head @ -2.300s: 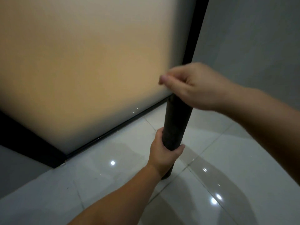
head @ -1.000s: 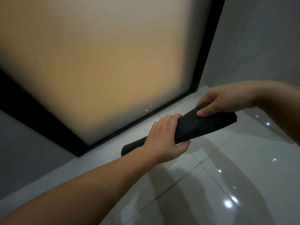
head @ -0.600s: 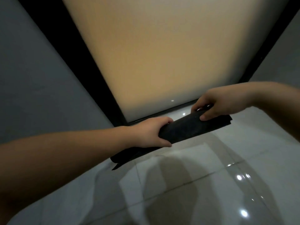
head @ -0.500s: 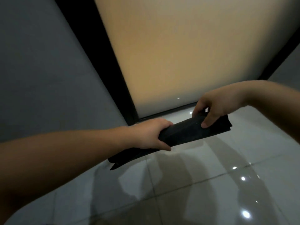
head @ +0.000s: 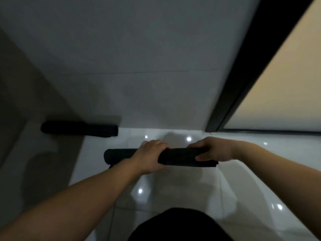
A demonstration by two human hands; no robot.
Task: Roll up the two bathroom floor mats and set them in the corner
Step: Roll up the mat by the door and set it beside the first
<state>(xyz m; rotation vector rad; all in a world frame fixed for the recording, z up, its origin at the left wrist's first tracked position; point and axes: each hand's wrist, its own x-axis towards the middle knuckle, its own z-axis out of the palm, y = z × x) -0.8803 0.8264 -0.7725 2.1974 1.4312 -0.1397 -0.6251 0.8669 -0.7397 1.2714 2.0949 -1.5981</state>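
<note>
I hold a rolled mat [head: 180,158] level in both hands above the glossy floor [head: 182,192]. My left hand [head: 150,156] wraps the roll near its middle, fingers curled over the top; my right hand [head: 212,151] clamps its right end, thumb underneath. The roll's left end sticks out past my left hand. Whether the mat touches the floor I cannot tell. A second roll [head: 79,129] lies flat at the foot of the grey wall [head: 139,58], beyond and left of the mat I hold, well apart from it. The black door frame [head: 243,75] meets that wall to the right of my hands, with frosted glass [head: 284,75] beside it
</note>
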